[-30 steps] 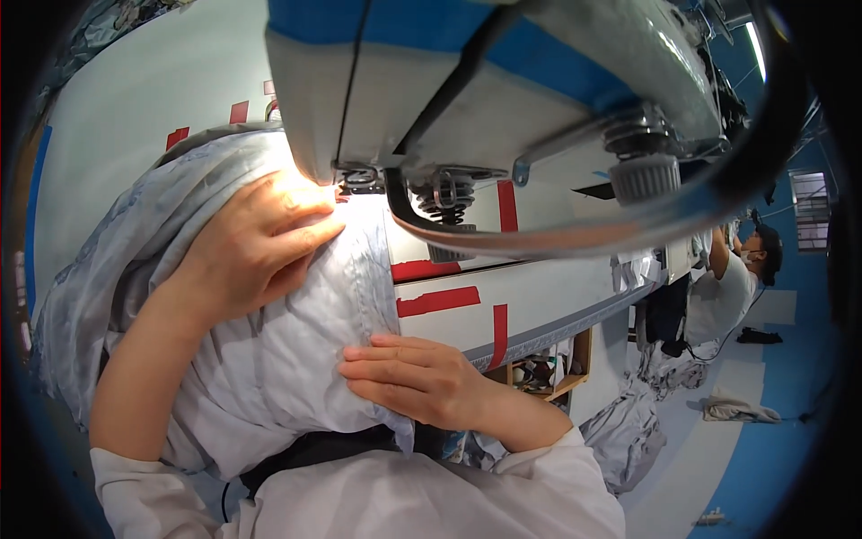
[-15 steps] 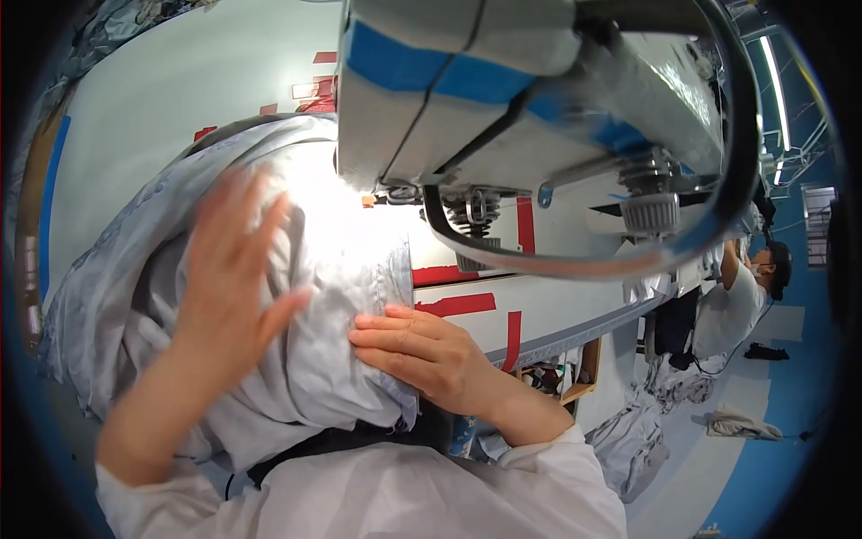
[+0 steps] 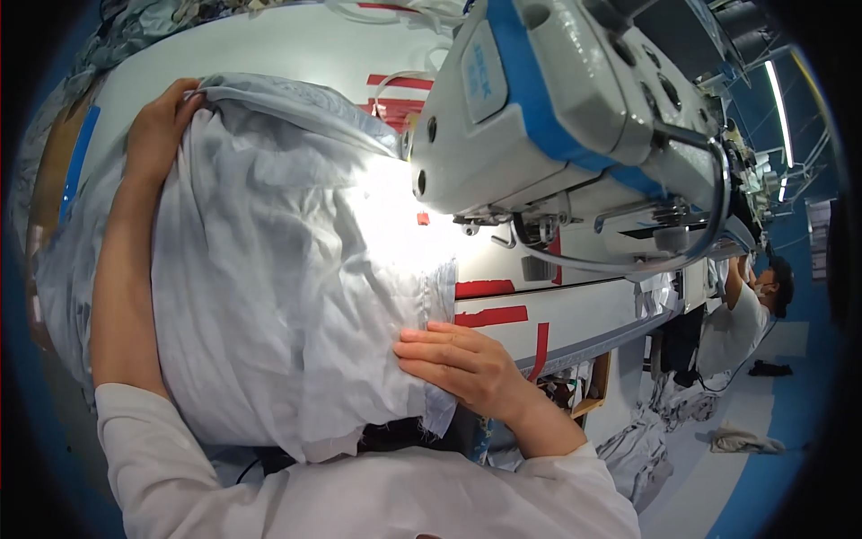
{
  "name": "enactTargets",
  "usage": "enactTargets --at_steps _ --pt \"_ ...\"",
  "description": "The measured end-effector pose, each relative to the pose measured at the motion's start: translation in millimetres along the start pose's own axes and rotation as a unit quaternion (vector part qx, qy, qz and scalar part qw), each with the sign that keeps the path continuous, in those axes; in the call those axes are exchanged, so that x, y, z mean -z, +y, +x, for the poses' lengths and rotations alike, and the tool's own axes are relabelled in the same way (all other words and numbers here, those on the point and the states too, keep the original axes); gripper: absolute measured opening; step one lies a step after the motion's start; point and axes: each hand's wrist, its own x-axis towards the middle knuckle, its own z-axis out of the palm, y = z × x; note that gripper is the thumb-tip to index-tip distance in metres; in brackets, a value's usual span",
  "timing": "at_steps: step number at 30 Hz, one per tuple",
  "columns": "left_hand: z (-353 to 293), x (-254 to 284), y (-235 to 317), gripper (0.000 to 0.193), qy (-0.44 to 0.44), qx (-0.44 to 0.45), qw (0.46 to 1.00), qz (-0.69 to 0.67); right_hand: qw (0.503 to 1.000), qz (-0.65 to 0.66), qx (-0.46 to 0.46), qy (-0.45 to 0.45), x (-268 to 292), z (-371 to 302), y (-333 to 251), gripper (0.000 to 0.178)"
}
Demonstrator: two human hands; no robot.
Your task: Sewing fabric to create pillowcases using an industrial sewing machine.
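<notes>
A pale grey-white piece of fabric [image 3: 278,296] lies spread across the table and hangs toward my lap, with a stitched strip and frayed threads along its right edge. My left hand [image 3: 163,126] reaches to its far left corner, fingers closed on the folded edge. Flat on the right edge, near the stitched strip, rests my right hand [image 3: 458,359], its fingers stretched out. The sewing machine [image 3: 539,117], white with a blue band, stands over the fabric's far right side. Its lamp glare washes out the cloth around the needle area.
Red tape strips [image 3: 492,316] mark the white table [image 3: 180,54]. More cloth is heaped at the far left edge [image 3: 117,45]. On the right, a person [image 3: 736,314] in white works at another station, with grey fabric [image 3: 633,454] piled below.
My left hand has moved away to the far left corner and taken hold of the fabric edge. The cloth now lies flatter and wider. In the picture, machine and right hand have shifted right.
</notes>
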Motion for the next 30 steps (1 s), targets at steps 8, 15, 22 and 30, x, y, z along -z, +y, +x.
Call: enactTargets --at_steps 8,15,22,30 --pt "30 -101 154 0.041 -0.091 -0.265 0.960 -0.015 1.000 0.018 -0.006 0.004 -1 2 -3 0.021" --pt "102 -181 193 0.044 -0.128 -0.266 0.954 -0.059 1.000 0.016 0.007 0.012 0 0 -2 0.020" --pt "-36 -44 215 0.060 -0.079 -0.330 0.935 -0.106 0.999 0.021 0.034 0.037 -4 -8 4 0.022" --pt "-163 27 130 0.053 -0.387 0.048 0.910 -0.141 0.997 0.039 0.048 0.050 -13 -22 1 0.022"
